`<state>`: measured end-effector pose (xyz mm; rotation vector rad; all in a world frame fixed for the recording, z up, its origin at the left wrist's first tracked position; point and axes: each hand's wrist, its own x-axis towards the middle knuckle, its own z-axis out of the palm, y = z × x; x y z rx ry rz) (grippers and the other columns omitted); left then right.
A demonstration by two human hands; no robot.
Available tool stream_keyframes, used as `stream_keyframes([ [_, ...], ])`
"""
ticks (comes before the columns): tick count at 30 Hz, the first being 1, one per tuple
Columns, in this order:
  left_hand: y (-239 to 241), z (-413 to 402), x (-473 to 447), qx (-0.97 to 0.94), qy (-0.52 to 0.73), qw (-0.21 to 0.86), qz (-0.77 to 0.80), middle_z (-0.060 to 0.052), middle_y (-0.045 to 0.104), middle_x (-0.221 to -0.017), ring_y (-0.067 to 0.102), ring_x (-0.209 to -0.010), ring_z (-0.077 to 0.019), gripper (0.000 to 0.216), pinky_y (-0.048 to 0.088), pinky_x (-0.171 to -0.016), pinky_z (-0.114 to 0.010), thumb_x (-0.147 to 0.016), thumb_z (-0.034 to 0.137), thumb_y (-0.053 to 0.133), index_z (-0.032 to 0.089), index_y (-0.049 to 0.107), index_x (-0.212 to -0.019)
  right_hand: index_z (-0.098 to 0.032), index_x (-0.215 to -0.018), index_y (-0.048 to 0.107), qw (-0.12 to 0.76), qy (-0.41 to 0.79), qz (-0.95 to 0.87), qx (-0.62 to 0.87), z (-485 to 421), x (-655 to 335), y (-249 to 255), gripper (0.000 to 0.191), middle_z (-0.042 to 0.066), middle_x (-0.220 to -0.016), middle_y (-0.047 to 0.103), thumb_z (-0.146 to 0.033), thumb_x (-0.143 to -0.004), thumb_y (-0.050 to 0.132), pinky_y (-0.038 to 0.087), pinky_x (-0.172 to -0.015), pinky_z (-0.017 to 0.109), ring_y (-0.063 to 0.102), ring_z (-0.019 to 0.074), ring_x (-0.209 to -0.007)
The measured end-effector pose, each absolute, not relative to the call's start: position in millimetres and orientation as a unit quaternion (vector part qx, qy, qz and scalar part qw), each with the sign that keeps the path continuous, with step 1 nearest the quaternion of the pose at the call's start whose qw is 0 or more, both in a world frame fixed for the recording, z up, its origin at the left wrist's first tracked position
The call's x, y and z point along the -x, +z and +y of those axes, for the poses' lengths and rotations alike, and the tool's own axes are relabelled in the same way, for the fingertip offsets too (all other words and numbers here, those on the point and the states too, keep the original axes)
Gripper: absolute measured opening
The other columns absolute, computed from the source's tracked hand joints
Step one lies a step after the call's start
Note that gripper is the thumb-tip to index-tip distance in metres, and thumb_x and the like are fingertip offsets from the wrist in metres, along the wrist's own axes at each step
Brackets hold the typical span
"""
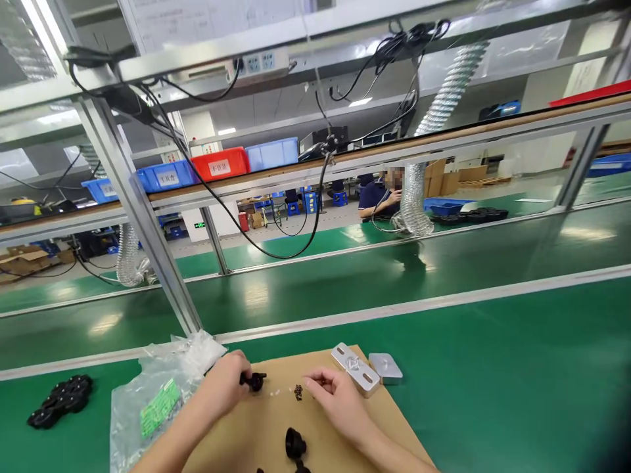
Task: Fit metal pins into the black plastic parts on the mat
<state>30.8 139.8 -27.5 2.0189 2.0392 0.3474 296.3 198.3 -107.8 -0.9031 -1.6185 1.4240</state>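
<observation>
My left hand [227, 380] is closed around a small black round plastic part [256, 382] over the cardboard sheet [236, 440]. Its fingers partly cover that part. Just right of a small pile of dark screws [298, 392], my right hand [340, 402] has thumb and forefinger drawn together; anything between the tips is too small to make out. A few tiny white pieces [275, 393] lie between the hands. Nearer to me on the cardboard is a black cup-shaped part [295, 443], with more black pieces at the lower frame edge.
A silver metal block [355, 369] and a square metal piece [385, 368] lie at the right. Left are a plastic bag [128, 407] with green circuit boards [160, 407] and black round parts [60, 401]. A metal post [142, 217] stands behind; a person [379, 197] sits beyond.
</observation>
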Motion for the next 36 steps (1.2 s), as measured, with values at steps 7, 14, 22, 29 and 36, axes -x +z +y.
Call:
stream_keyframes([
  [7,-29.0,139.6,-68.5,-0.617,0.362,0.353,0.602,-0.004,0.066,-0.073,0.057,-0.068,-0.0169,0.038,0.041,-0.065,-0.027,-0.092,0.049,0.064,0.016,0.065,-0.074,-0.013,-0.093,0.075,0.358,0.563,-0.645,0.373,196.4,-291.1,-110.3,0.043,0.009,-0.089,0.07,-0.055,-0.09,0.065,0.047,-0.069,0.024,0.062,0.0171,-0.078],
  [14,-88.9,127.4,-118.0,-0.349,0.563,0.602,0.446,-0.007,0.062,-0.102,0.055,-0.072,-0.0129,0.049,0.043,-0.056,-0.023,-0.081,0.05,0.081,0.021,0.064,-0.116,-0.012,-0.095,0.076,0.389,0.561,-0.632,0.368,190.9,-297.5,-112.7,0.047,0.011,-0.092,0.071,-0.057,-0.087,0.069,0.049,-0.067,0.024,0.062,0.0168,-0.076],
  [22,-104.3,122.4,-115.8,-0.374,0.541,0.607,0.447,-0.017,0.065,-0.125,0.067,-0.103,-0.0297,0.062,0.06,-0.084,-0.041,-0.076,0.054,0.086,0.018,0.07,-0.125,-0.018,-0.087,0.082,0.4,0.462,-0.736,0.29,181.1,-300.4,-99.7,0.029,0.006,-0.071,0.063,-0.041,-0.093,0.066,0.041,-0.059,0.022,0.054,0.012,-0.064],
  [29,-114.4,122.1,-113.6,-0.358,0.536,0.67,0.368,-0.014,0.06,-0.141,0.061,-0.124,-0.0349,0.059,0.049,-0.108,-0.052,-0.079,0.043,0.086,0.025,0.069,-0.133,-0.017,-0.092,0.081,0.368,0.453,-0.763,0.278,182.4,-297.1,-105.5,0.025,0.005,-0.073,0.062,-0.034,-0.093,0.063,0.039,-0.058,0.022,0.053,0.0108,-0.062],
  [36,-119.7,118.8,-108.9,-0.382,0.556,0.623,0.397,-0.016,0.063,-0.139,0.058,-0.129,-0.0383,0.056,0.049,-0.11,-0.054,-0.077,0.044,0.087,0.024,0.072,-0.127,-0.017,-0.084,0.081,0.386,0.4,-0.768,0.318,189.7,-295.9,-111.0,0.022,0.004,-0.068,0.061,-0.029,-0.091,0.064,0.038,-0.057,0.021,0.053,0.0106,-0.061],
])
